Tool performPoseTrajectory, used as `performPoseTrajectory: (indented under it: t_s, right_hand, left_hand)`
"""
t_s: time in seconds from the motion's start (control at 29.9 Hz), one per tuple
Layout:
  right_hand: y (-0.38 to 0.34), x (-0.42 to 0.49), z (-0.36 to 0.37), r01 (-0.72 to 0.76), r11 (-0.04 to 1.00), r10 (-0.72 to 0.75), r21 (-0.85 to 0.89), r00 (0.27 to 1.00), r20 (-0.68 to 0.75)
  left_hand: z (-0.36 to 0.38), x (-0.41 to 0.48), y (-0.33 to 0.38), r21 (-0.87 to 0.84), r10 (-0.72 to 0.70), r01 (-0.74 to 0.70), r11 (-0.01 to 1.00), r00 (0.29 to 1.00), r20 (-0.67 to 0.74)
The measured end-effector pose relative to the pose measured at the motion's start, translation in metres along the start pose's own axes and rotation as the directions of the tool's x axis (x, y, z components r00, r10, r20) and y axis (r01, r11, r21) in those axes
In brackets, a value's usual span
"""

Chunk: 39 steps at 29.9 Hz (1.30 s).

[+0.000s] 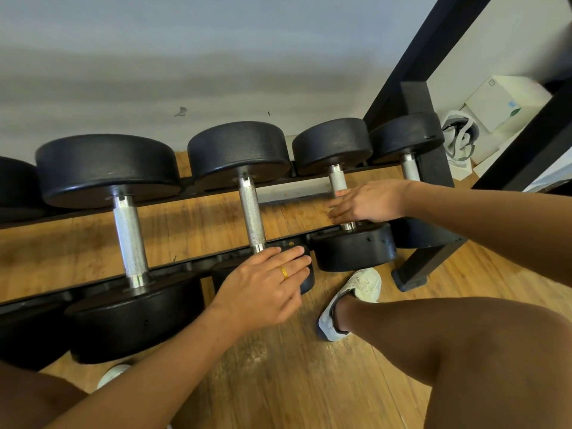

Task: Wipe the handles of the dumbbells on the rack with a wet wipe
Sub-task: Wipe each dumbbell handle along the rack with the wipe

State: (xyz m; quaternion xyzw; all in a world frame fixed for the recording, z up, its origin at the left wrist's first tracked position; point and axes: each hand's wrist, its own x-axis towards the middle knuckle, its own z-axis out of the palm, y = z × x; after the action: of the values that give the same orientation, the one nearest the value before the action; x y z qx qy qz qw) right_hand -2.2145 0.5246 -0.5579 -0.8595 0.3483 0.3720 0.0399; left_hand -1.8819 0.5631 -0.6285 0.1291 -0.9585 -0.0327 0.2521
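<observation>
No words or numbers can be read on the dumbbells (108, 168). The white box (507, 100) at the far right bears small blue and green marks, too blurred to read.

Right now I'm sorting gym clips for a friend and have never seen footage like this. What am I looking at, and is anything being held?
There is one picture, from a camera worn on a person's head, looking down at their own bare hands; no machine. Black dumbbells with silver handles lie across a low rack over a wooden floor. The left hand, wearing a ring, rests flat on the near end of the centre dumbbell. The right hand lays straight fingers across the handle of the next dumbbell. No wipe shows in either hand.
</observation>
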Motion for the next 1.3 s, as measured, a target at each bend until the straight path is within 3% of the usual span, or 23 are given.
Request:
performPoseTrajectory:
  t_s: [0.1,0.23,0.4,0.57,0.7,0.8,0.94,1.1,1.24,1.3]
  right_hand:
    - [-0.012,0.0,-0.009,-0.092,0.995,0.092,0.048,0.996,-0.002]
    - [-0.029,0.003,-0.028,-0.211,0.94,0.271,0.268,0.939,-0.211]
    - [-0.062,0.016,-0.061,-0.234,0.717,0.546,0.657,0.774,-0.321]
    - [-0.097,0.026,-0.093,-0.143,0.44,0.747,0.886,0.606,-0.274]
    - [-0.107,0.036,-0.111,-0.154,0.37,0.77,0.916,0.603,-0.209]
    - [-0.105,0.044,-0.126,-0.169,0.359,0.773,0.918,0.604,-0.192]
    - [-0.089,0.068,-0.139,-0.194,0.353,0.761,0.915,0.629,-0.16]
    - [-0.075,0.092,-0.142,-0.335,0.295,0.743,0.895,0.669,0.005]
    - [-0.091,0.098,-0.14,-0.361,0.165,0.799,0.918,0.594,0.09]
    - [-0.107,0.101,-0.135,-0.323,0.116,0.845,0.939,0.53,0.078]
  left_hand:
    - [-0.002,0.001,0.0,0.014,-0.001,0.001,1.0,0.999,0.041]
    - [-0.009,0.003,-0.001,0.082,0.009,-0.023,0.996,0.986,0.164]
    - [-0.036,-0.002,0.004,0.175,-0.018,-0.038,0.984,0.951,0.308]
    - [-0.078,-0.031,-0.005,0.248,-0.112,0.032,0.968,0.943,0.313]
    - [-0.106,-0.057,-0.016,0.284,-0.287,0.198,0.938,0.903,0.319]
    - [-0.117,-0.077,-0.02,0.314,-0.34,0.235,0.92,0.876,0.341]
    - [-0.115,-0.099,-0.037,0.35,-0.255,0.095,0.932,0.857,0.448]
    - [-0.111,-0.1,-0.053,0.287,-0.151,-0.013,0.958,0.828,0.54]
    - [-0.126,-0.096,-0.053,0.216,-0.18,0.043,0.975,0.723,0.667]
    - [-0.126,-0.098,-0.048,0.268,-0.228,0.062,0.961,0.724,0.651]
